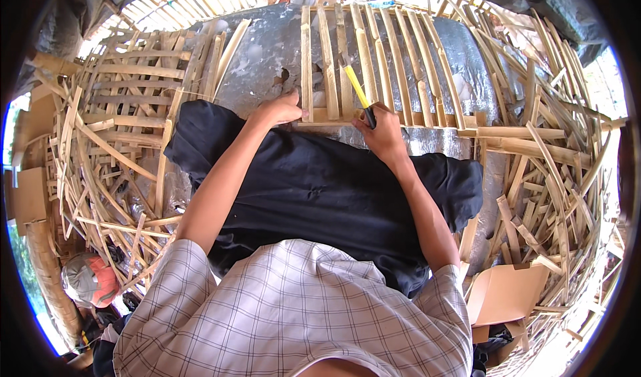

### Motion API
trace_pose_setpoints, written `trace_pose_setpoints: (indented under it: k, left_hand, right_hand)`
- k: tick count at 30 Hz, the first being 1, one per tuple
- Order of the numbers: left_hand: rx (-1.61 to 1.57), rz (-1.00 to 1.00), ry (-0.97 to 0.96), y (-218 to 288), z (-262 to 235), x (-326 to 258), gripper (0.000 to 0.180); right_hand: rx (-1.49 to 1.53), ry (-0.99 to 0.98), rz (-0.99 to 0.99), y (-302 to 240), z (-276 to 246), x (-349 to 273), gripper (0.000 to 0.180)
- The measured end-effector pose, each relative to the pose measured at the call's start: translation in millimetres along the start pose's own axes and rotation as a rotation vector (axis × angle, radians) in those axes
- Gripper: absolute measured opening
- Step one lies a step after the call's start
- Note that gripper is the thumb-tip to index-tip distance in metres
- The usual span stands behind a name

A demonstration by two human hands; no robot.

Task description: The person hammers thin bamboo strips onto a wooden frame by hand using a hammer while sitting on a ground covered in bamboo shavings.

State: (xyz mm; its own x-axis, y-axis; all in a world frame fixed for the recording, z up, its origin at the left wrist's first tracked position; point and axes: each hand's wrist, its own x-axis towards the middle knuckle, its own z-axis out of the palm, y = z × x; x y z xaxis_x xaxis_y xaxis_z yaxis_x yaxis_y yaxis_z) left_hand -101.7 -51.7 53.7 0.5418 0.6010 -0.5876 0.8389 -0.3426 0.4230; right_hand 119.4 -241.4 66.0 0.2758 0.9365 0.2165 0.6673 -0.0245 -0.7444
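My right hand (384, 133) is closed round the black grip of a hammer (357, 86) with a yellow handle. The hammer's head points away from me and lies over the slats, partly blending with them. At the near end of the leftmost bamboo slat (306, 63), my left hand (276, 110) has its fingers and thumb closed at the slat's edge. Several such slats (394, 63) run side by side away from me, their near ends on a crosswise bamboo strip (427, 119). Whether a nail is between my left fingertips is too small to tell.
Black cloth (314, 183) covers my lap. A woven bamboo lattice (140, 83) and loose strips lie to the left. More bamboo pieces (541, 210) are heaped at right, near a cardboard box (504, 293). A grey-and-red cap (90, 280) shows at lower left.
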Motion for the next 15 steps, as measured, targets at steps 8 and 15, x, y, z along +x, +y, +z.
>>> trace_pose_setpoints:
  k: [8,15]
  left_hand:
    - [0.006,0.014,-0.008,5,-5,1,0.088]
    - [-0.028,-0.018,0.034,10,-5,-8,0.083]
  right_hand:
    - [0.216,-0.174,0.178,-15,-11,-6,0.045]
    - [0.855,-0.243,0.535,-12,-24,-7,0.044]
